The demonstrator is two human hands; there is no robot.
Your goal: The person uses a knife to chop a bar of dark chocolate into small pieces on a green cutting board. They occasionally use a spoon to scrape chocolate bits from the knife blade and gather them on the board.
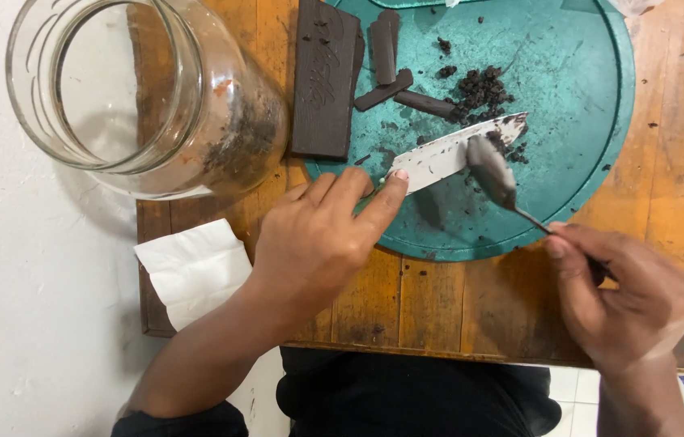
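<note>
Wooden table [439,299]; board [585,121] near edge

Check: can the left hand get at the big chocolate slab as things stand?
Probably yes, once freed. The left hand grips the knife, so it is occupied. The chocolate slab lies just ahead of it, half on the green board, with nothing between; the glass jar stands beside, not across.

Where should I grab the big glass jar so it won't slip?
Grip the jar around its wide body, hands coming from above, one on each side. It lies tipped on the table, mouth toward the left, so the round body gives the fullest hold. The smooth rim looks slippery.
</note>
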